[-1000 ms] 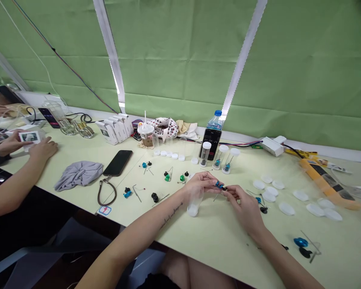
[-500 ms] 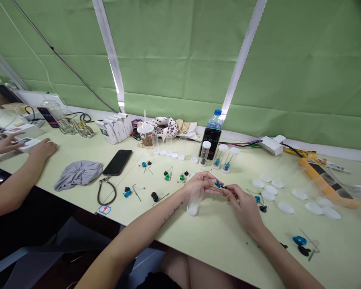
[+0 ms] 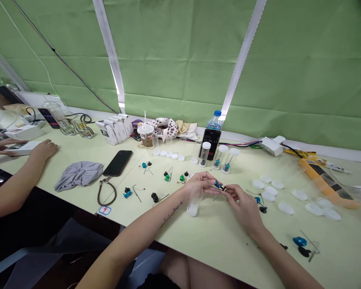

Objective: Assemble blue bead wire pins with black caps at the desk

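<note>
Over the table in front of me, my left hand (image 3: 199, 184) pinches the blue end of a small blue-and-black part (image 3: 219, 186). My right hand (image 3: 241, 202) has its fingertips closed on the part's black end. Just below my left wrist stands a clear plastic tube with a white base (image 3: 193, 210), partly overlapped by the hand. To the right of my right hand lie a loose blue piece (image 3: 257, 199) and a black disc-like piece (image 3: 262, 209). Behind my hands stand capped tubes (image 3: 220, 157) with blue parts inside.
White round lids (image 3: 285, 207) are scattered at the right, near an orange device (image 3: 327, 182). Green pieces (image 3: 167, 177), black pieces and thin hex keys lie at the left. A black phone (image 3: 118, 162) and grey cloth (image 3: 78, 175) lie farther left, beside a co-worker's hands (image 3: 43, 149).
The blue-and-black part has turned slightly between my fingers, showing more of its black end. My hands stay nearly in place. The co-worker's far hand has shifted on a white box.
</note>
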Tool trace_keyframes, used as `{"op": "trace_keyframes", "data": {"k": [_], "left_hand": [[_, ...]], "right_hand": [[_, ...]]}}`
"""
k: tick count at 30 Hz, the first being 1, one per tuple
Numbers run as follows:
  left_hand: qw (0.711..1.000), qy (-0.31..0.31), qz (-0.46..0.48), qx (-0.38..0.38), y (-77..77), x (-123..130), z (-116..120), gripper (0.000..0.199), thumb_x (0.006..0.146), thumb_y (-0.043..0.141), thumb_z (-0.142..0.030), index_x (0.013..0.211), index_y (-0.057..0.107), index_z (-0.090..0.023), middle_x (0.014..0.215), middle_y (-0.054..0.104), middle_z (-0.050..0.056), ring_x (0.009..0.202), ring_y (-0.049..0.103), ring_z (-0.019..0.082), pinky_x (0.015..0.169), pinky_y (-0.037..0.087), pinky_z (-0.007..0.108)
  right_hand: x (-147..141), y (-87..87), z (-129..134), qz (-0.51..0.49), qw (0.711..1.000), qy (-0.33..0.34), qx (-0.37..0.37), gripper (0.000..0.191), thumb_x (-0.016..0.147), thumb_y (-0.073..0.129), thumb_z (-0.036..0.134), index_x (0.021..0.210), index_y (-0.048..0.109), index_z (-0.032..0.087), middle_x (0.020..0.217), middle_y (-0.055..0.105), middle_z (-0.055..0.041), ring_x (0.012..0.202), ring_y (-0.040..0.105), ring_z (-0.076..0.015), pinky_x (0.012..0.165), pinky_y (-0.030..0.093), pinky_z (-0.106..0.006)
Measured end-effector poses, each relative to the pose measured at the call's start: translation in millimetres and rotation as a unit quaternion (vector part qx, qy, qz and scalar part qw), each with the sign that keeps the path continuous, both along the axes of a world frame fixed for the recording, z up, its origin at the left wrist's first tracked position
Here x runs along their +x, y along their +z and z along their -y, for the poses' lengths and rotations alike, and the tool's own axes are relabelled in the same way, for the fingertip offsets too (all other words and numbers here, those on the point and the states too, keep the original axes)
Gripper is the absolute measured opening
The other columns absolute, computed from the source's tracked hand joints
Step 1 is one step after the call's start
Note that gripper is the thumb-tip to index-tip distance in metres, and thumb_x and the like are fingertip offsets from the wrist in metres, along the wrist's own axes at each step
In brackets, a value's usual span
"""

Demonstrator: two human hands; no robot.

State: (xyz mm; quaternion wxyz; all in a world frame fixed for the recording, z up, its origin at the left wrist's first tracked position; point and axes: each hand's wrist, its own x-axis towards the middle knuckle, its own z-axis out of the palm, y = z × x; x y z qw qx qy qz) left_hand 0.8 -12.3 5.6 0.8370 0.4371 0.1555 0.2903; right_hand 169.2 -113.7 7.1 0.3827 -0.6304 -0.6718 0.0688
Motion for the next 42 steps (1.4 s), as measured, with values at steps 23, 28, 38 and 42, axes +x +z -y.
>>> {"op": "trace_keyframes", "data": {"k": [23, 28, 38, 42], "left_hand": [[1.0, 0.014, 0.012, -0.014, -3.2, 1.1, -0.4, 0.034, 0.065, 0.079, -0.027, 0.086, 0.057, -0.011, 0.089, 0.071, 0.012, 0.08, 0.07, 0.023, 0.082, 0.053, 0.041], [1.0, 0.003, 0.004, -0.008, -4.1, 1.1, -0.1, 0.034, 0.065, 0.079, -0.028, 0.086, 0.057, -0.011, 0.089, 0.071, 0.012, 0.079, 0.07, 0.023, 0.081, 0.054, 0.04], [1.0, -0.008, 0.007, 0.0, -5.5, 1.4, -1.1, 0.034, 0.067, 0.078, -0.028, 0.086, 0.056, -0.011, 0.093, 0.07, 0.013, 0.081, 0.07, 0.023, 0.079, 0.055, 0.037], [1.0, -0.008, 0.007, -0.002, -5.2, 1.4, -0.8, 0.034, 0.067, 0.078, -0.028, 0.087, 0.056, -0.011, 0.094, 0.07, 0.013, 0.08, 0.07, 0.022, 0.081, 0.054, 0.039]], "right_hand": [[1.0, -3.2, -1.7, -0.013, 0.999, 0.004, -0.036, 0.031, 0.087, 0.049, 0.05, 0.102, 0.054, 0.024, 0.081, 0.069, -0.0015, 0.065, 0.064, -0.0162, 0.061, 0.05, -0.028], [-0.4, -2.7, -0.2, -0.017, 0.999, -0.003, -0.03, 0.03, 0.086, 0.05, 0.051, 0.096, 0.055, 0.023, 0.08, 0.068, -0.0023, 0.065, 0.064, -0.0163, 0.061, 0.05, -0.028], [-1.2, -2.6, 0.0, -0.018, 0.999, 0.007, -0.043, 0.032, 0.088, 0.045, 0.051, 0.096, 0.057, 0.023, 0.08, 0.069, -0.0028, 0.064, 0.063, -0.0166, 0.061, 0.049, -0.028], [-1.5, -1.2, 0.4, -0.015, 0.998, 0.01, -0.062, 0.034, 0.089, 0.042, 0.052, 0.096, 0.058, 0.023, 0.082, 0.07, -0.0036, 0.066, 0.064, -0.0175, 0.062, 0.049, -0.029]]}}
